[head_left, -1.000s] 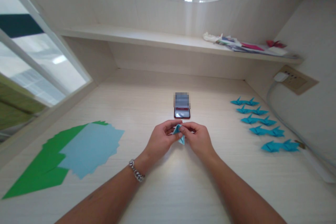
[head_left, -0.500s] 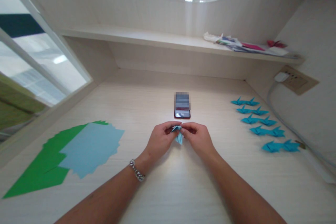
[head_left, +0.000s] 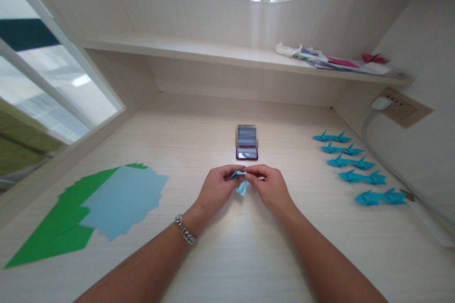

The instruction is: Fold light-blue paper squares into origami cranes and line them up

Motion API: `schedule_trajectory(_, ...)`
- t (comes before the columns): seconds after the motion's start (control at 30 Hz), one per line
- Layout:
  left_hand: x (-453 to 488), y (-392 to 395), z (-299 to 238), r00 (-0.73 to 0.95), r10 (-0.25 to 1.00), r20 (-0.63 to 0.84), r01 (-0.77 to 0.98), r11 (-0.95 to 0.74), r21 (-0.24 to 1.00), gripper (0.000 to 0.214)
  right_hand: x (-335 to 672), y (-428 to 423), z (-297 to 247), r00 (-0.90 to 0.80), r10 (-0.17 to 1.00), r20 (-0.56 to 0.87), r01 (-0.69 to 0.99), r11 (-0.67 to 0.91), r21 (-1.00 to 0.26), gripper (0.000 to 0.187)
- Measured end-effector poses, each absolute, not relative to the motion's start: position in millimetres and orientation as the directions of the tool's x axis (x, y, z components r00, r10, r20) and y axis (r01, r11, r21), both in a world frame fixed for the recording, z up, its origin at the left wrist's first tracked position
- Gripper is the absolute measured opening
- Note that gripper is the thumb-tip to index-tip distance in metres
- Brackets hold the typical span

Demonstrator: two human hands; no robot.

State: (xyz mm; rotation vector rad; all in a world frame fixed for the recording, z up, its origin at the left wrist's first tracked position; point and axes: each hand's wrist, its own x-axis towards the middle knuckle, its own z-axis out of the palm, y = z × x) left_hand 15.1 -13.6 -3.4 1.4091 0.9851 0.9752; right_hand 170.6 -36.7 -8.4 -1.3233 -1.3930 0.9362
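Between my two hands is a small folded piece of light blue paper (head_left: 241, 188), held just above the desk. My left hand (head_left: 218, 187) pinches its left side, thumb in front and fingers behind. From the right, my right hand (head_left: 269, 185) grips the upper edge between thumb and fingertips. Both hands are closed and their fingertips nearly meet at the top of the paper. Fingers cover part of the folds. A phone (head_left: 246, 153) lies just beyond the hands. Off to the right stand several rows of blue origami cranes (head_left: 368, 198), in pairs.
Sheets of light blue paper (head_left: 124, 201) overlap green paper (head_left: 53, 227) on the left of the desk (head_left: 227, 265). At the right wall, a white plug with a cable sits in a socket (head_left: 403, 109). Papers (head_left: 330, 61) lie on the shelf (head_left: 213, 52) above.
The folded paper's lower part has turned slightly and swung a little left between the fingers. Both hands keep their grip in almost the same place.
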Motion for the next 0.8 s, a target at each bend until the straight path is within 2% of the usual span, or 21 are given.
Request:
schedule_trajectory(0.1, 14.1, -13.5, -4.5, 0.354, 0.935, 0.031, 0.065, -0.058, 0.996, 0.027, 170.9, -39.6, -4.7, 0.014, 0.977, 0.213, 0.360, 0.194, -0.913, 0.016)
schedule_trajectory(0.3, 13.7, -14.2, -4.6, 0.399, 0.916, -0.031, 0.139, -0.027, 0.990, 0.021, 169.6, -40.3, -6.7, 0.007, 0.960, 0.280, 0.480, 0.242, -0.843, 0.013)
schedule_trajectory(0.57, 14.4, -17.0, -0.2, 0.493, 0.867, -0.078, 0.161, -0.003, 0.987, 0.021, 169.6, -42.5, -0.5, -0.050, 0.942, 0.331, 0.504, 0.310, -0.806, 0.012)
schedule_trajectory(0.8, 15.5, -18.7, 3.8, 0.514, 0.849, -0.119, 0.167, 0.037, 0.985, 0.023, 168.0, -42.9, 0.4, -0.005, 0.953, 0.304, 0.438, 0.276, -0.856, 0.012)
